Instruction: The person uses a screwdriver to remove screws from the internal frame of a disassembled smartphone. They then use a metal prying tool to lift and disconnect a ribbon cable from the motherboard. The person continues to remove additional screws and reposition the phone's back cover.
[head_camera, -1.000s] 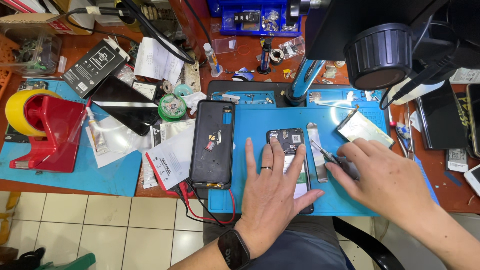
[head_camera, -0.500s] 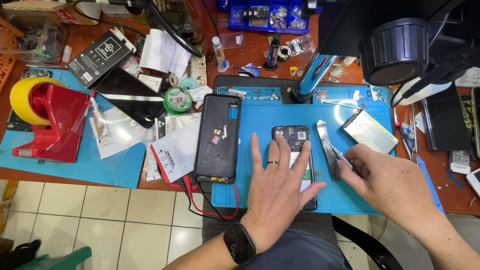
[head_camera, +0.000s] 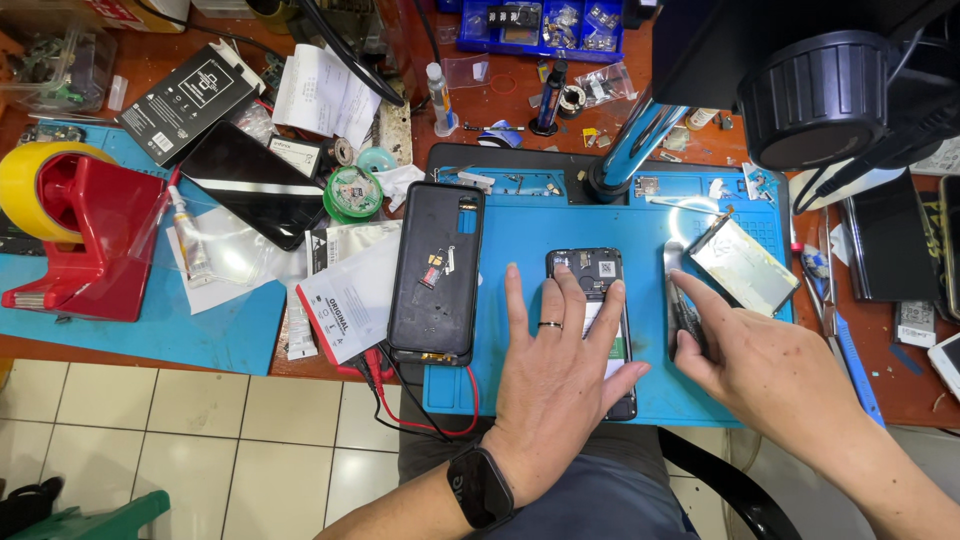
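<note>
the left hand (head_camera: 560, 375), a ring on one finger, lies flat with fingers spread over a small black opened phone with its circuit board bare (head_camera: 592, 285) — palm down on the lower half, nothing clasped. the phone rests near the middle of a blue rubber work mat (head_camera: 520, 240) on the reddish wooden counter (head_camera: 880, 385). the right hand (head_camera: 770, 365) sits just beside the phone on its right, its grip pinching thin metal tweezers (head_camera: 685, 315) between thumb and forefinger, tips down on the mat. a silver flat battery (head_camera: 742, 265) lies tilted above that hand. left of the phone lies a black plastic back cover (head_camera: 437, 272), inner side up — half off the mat's edge. further left stands a red tape dispenser with a yellow roll (head_camera: 75, 230).
</note>
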